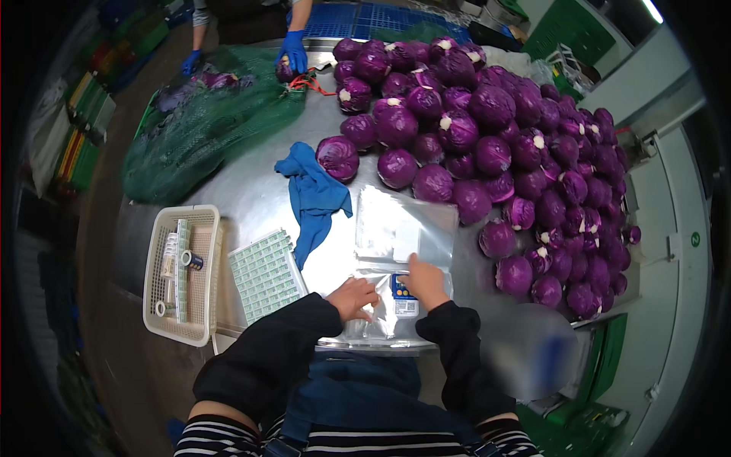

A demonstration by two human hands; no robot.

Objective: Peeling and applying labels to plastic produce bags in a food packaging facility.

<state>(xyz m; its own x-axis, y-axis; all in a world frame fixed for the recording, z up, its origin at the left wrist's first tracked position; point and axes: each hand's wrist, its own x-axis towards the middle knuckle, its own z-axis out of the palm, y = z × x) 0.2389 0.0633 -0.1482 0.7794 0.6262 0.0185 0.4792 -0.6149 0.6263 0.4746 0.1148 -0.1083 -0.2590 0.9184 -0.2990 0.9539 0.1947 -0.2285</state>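
A pile of clear plastic bags (378,209) lies flat on the metal table before me. On the nearer part of it is a label (404,297) with a dark blue block and a white block with a square code. My left hand (354,298) rests on the plastic left of this label, fingers extended and apart. Just right of the label's upper part is my right hand (428,282), its index finger stretched away from me over the plastic and its thumb by the blue block. Neither hand appears to grip anything. Left of my left forearm lies a sheet of labels (265,276).
A big heap of purple cabbages (491,107) covers the right and back. A blue cloth (316,194) lies mid-table. Left stands a cream basket (211,278) with label rolls. At the far left, a co-worker's blue-gloved hands (293,52) handle a green mesh sack (205,145).
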